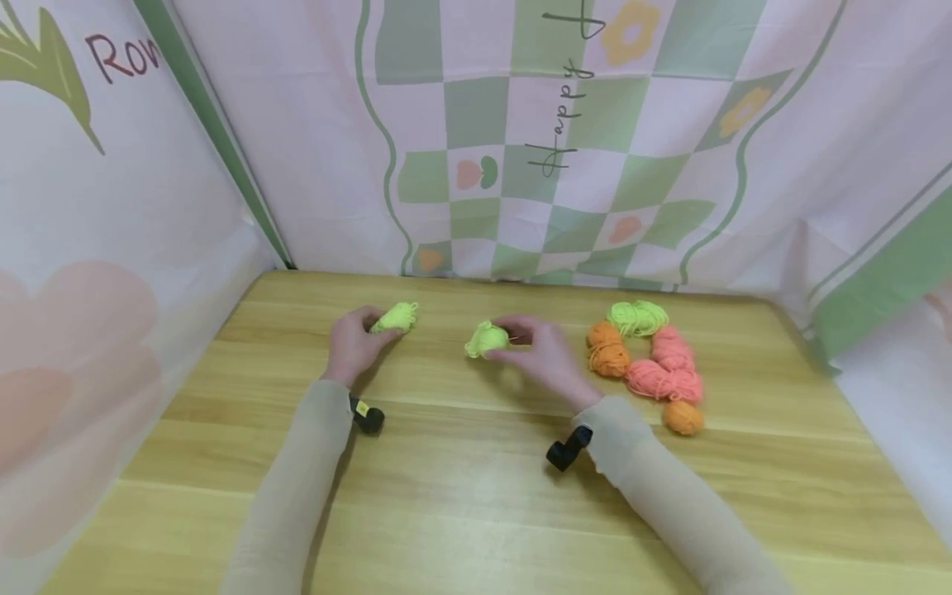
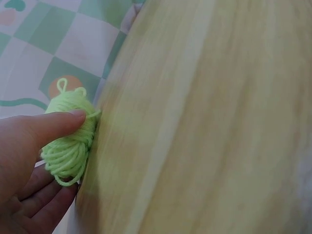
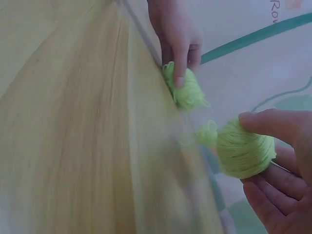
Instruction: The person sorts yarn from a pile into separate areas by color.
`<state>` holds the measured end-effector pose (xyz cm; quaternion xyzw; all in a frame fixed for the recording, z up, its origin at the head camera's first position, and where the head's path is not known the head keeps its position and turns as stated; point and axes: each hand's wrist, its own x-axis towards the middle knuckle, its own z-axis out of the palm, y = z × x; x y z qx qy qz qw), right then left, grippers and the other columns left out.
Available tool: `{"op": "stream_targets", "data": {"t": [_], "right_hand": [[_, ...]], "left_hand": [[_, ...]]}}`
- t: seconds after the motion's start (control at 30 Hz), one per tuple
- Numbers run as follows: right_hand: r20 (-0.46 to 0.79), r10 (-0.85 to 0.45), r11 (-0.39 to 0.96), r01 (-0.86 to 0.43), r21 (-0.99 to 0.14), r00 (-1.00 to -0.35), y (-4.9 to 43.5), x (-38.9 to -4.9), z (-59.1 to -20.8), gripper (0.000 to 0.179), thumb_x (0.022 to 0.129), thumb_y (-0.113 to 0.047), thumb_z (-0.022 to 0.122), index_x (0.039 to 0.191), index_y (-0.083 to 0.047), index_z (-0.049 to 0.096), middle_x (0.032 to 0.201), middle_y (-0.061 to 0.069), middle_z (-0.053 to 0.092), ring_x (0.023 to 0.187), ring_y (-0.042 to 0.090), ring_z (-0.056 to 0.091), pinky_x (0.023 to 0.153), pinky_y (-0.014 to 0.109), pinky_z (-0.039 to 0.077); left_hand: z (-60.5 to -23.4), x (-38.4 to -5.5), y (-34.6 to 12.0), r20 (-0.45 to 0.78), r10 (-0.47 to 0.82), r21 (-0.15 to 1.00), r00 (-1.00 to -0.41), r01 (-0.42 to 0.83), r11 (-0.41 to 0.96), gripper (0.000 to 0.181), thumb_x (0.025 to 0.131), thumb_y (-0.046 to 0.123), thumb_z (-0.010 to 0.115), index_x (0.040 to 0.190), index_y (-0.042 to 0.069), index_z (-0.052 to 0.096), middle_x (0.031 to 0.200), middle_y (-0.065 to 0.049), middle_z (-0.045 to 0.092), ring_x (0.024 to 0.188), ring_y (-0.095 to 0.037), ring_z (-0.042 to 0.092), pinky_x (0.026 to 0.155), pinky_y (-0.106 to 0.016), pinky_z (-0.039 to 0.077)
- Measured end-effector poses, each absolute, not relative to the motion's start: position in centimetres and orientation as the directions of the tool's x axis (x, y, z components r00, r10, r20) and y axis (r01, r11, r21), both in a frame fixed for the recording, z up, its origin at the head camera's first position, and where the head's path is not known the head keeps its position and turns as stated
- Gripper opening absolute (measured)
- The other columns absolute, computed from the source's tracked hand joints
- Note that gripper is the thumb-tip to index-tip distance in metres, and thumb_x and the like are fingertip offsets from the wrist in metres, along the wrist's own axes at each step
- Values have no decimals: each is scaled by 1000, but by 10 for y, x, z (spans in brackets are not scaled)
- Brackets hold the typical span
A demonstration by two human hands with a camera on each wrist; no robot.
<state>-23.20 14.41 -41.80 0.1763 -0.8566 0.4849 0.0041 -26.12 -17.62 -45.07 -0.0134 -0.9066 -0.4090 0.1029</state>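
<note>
My left hand point(image 1: 354, 343) grips a small yellow-green ball of yarn point(image 2: 73, 136) between thumb and fingers, low over the left part of the table. Loose loops stick out at the yarn's ends. My right hand point(image 1: 541, 354) pinches a second yellow-green yarn ball point(image 3: 246, 148), thumb on one side and fingers on the other. This one has a rounder body with a looped tuft at its end. In the head view it is held to the right of the first, with a gap of bare wood between them.
On the right of the wooden table point(image 1: 446, 504) lies a cluster of yarn: a yellow-green skein point(image 1: 638, 317), an orange skein point(image 1: 608, 350), pink skeins point(image 1: 673, 349) and an orange ball point(image 1: 683, 418). A patterned curtain point(image 1: 476, 116) hangs along the table's back edge.
</note>
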Motion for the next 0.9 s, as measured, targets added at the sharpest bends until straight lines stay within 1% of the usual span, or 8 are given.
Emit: {"op": "stream_targets", "data": {"t": [0.13, 0.27, 0.5, 0.7, 0.9], "right_hand": [[129, -288, 427, -248, -869, -949, 128, -240, -425, 48, 84, -24, 86, 127, -10, 70, 115, 4, 72, 101, 21, 68, 91, 36, 55], [119, -277, 393, -226, -891, -953, 112, -247, -430, 48, 84, -22, 86, 127, -9, 70, 113, 4, 73, 97, 20, 69, 87, 33, 56], [122, -238, 320, -196, -927, -964, 82, -258, -437, 49, 83, -13, 87, 126, -1, 68, 115, 12, 72, 98, 23, 69, 87, 32, 56], [121, -194, 321, -179, -930, -974, 61, -267, -443, 48, 81, -11, 88, 125, 0, 69, 116, 13, 72, 99, 22, 70, 86, 30, 56], [122, -190, 341, -182, -922, -974, 47, -274, -445, 47, 83, -8, 85, 125, 0, 68, 117, 14, 71, 102, 23, 69, 89, 30, 55]], "left_hand": [[-451, -261, -176, 197, -61, 741, -978, 108, 663, 42, 84, 26, 86, 115, 1, 71, 113, -17, 72, 101, -32, 65, 92, -46, 51], [-451, -262, -176, 203, -59, 737, -977, 113, 666, 42, 85, 26, 86, 115, 1, 71, 113, -17, 72, 101, -32, 65, 91, -46, 51], [-453, -262, -177, 202, -61, 741, -978, 112, 662, 42, 85, 26, 86, 115, 2, 71, 113, -16, 72, 102, -32, 64, 93, -47, 51], [-453, -263, -178, 192, -62, 749, -979, 105, 654, 43, 84, 27, 86, 115, 2, 71, 115, -17, 71, 103, -32, 64, 94, -47, 50], [-454, -263, -178, 190, -58, 747, -980, 106, 657, 43, 84, 28, 86, 115, 3, 71, 115, -16, 72, 104, -31, 64, 95, -46, 50]]}}
